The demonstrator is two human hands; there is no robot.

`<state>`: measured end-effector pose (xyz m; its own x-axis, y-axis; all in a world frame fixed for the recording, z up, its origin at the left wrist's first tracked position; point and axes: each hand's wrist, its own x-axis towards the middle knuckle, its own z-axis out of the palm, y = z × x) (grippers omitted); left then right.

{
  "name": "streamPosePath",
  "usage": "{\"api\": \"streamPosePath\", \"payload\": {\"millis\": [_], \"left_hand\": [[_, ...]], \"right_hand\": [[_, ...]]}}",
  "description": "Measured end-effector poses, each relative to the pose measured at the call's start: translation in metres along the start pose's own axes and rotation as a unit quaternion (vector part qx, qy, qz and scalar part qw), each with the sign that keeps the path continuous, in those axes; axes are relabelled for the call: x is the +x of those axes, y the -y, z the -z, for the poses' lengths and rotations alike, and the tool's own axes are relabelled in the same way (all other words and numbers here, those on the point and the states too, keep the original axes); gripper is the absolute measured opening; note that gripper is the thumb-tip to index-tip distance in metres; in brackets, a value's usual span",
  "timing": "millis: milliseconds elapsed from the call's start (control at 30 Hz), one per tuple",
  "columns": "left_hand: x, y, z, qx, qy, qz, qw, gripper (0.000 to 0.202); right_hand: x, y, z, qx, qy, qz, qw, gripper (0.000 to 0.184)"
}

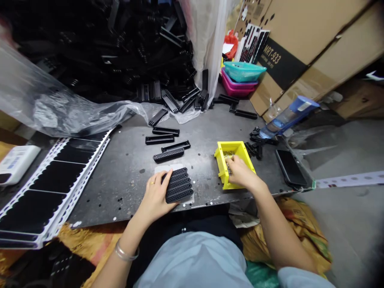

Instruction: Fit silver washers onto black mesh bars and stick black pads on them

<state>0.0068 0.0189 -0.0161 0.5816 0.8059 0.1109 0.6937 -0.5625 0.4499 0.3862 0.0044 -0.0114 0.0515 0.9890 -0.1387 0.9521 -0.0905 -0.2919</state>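
My left hand [155,197] braces the left side of a row of several black textured plastic bars [180,187], its fingers along the far end and the thumb side near the front. The bars lie side by side on a pale sheet [189,199] near the table's front edge. To the right, my right hand [239,171] reaches into a yellow bin [240,149] that contains small shiny metal pieces [229,153]. Its fingers are drawn together among those pieces, and their tips are hidden. Just beyond the row lie loose black bars [168,155], some hollow side up.
A heap of black plastic parts [120,60] in clear plastic sheeting [69,116] fills the back. A phone [290,168] and a blue clear bottle [285,118] lie right of the bin. Teal and pink baskets [245,72] stand behind. Black sticker sheets [57,180] lie left.
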Motion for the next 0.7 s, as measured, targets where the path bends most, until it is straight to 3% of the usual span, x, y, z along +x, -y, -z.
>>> {"api": "streamPosePath", "payload": {"millis": [167,300,400,600,700], "left_hand": [[0.003,-0.001,-0.002,-0.009,-0.008,0.004,1.0,0.115],[-0.005,-0.006,-0.003,-0.004,-0.015,0.009,1.0,0.131],[-0.013,-0.01,-0.005,0.0,-0.023,0.012,1.0,0.133],[-0.021,-0.009,-0.005,-0.014,-0.043,0.03,0.999,0.13],[-0.018,-0.009,-0.006,-0.004,-0.045,0.03,0.999,0.127]], "right_hand": [[0.005,0.0,0.0,0.001,-0.01,-0.003,1.0,0.034],[0.009,0.002,0.001,0.006,-0.01,-0.006,1.0,0.013],[0.011,0.006,0.005,0.016,0.001,0.001,1.0,0.011],[0.002,0.004,0.05,0.054,-0.035,0.022,0.998,0.011],[-0.003,0.034,0.065,0.082,-0.072,0.05,0.993,0.018]]}}
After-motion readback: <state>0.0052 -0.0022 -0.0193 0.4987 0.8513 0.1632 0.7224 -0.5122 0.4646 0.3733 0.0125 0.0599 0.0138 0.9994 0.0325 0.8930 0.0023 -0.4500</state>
